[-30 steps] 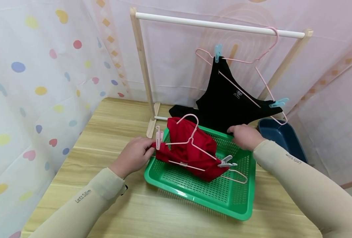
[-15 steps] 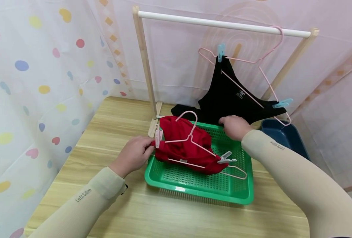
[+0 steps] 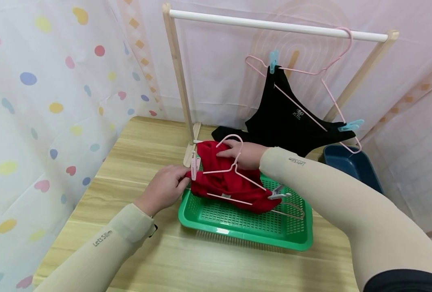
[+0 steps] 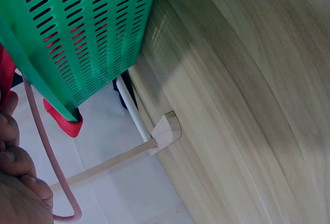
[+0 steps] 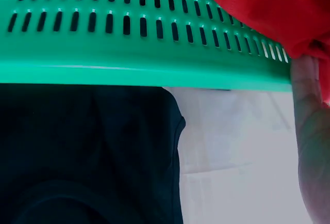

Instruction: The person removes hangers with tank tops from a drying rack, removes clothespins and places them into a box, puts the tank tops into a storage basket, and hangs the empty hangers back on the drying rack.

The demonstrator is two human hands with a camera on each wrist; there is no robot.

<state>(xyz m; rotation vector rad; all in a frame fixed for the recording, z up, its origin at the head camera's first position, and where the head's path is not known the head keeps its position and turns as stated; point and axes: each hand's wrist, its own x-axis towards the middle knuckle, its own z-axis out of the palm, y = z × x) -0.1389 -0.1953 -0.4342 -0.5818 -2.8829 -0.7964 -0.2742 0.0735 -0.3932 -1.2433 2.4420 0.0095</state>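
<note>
A red top [image 3: 223,178] lies bunched over the green basket [image 3: 245,239], on a pink hanger [image 3: 234,164]. A pink clothespin [image 3: 193,165] sits at its left end and a grey clothespin [image 3: 279,194] at its right. My left hand [image 3: 165,188] pinches the top's left corner beside the pink clothespin. In the left wrist view, the hanger's looped end [image 4: 49,154] passes by the curled fingers. My right hand [image 3: 250,155] reaches over the basket's far rim behind the hanger hook, its fingers at the red cloth; I cannot tell whether they grip it.
Behind the basket stands a rack with a white rail [image 3: 274,26]. A black top [image 3: 285,121] hangs there from a second pink hanger [image 3: 334,61] with blue clothespins, tilted, its lower part on the table. A dark blue basin [image 3: 351,166] stands at right.
My right hand has left the basket's far rim and moved left onto the red top. Earlier the basket's near side shifted away from me. My left hand keeps its pinch.
</note>
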